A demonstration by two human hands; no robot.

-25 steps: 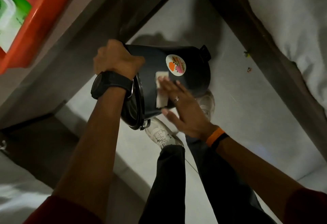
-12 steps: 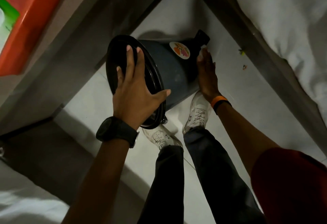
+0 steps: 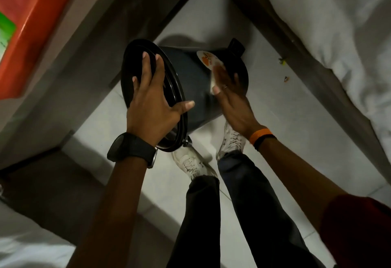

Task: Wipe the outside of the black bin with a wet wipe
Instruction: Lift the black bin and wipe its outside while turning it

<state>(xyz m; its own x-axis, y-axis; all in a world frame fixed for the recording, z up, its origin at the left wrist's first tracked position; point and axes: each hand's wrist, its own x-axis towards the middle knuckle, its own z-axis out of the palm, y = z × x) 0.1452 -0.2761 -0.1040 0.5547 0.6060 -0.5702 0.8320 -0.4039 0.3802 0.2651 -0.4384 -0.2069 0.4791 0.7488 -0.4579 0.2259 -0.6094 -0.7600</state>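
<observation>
- A pale tiled floor (image 3: pixel 264 130) runs between dark bed frames, with white bedding (image 3: pixel 338 24) at the upper right and more at the lower left.
- An orange plastic box (image 3: pixel 31 34) with a green label sits on a surface at the upper left.
- The round black plastic bin (image 3: pixel 194 81) is held in the air above the floor, tipped on its side, its lid end toward the camera and its base pointing away.
- The left hand (image 3: pixel 152 106) lies flat on the bin's black lid (image 3: pixel 135 60), fingers spread over it and the thumb hooked across the rim onto the bin's side; a black wristwatch (image 3: pixel 131 149) sits on that wrist.
- The right hand (image 3: pixel 230 94) is flattened against the bin's outer wall, fingers extended rather than curled, pressing a white wet wipe (image 3: pixel 213 79) against the surface; only an edge of the wipe shows beside the fingers.
- A round white and orange sticker (image 3: pixel 208 60) on the bin's wall sits just above the right hand's fingertips, partly blurred.
- The right wrist wears an orange band (image 3: pixel 260 135) next to a thin black one.
- Below the bin, two white laced sneakers (image 3: pixel 192 164) and dark trouser legs stand on the tiles.
- Small bits of debris (image 3: pixel 283 61) lie on the floor by the right bed frame.
</observation>
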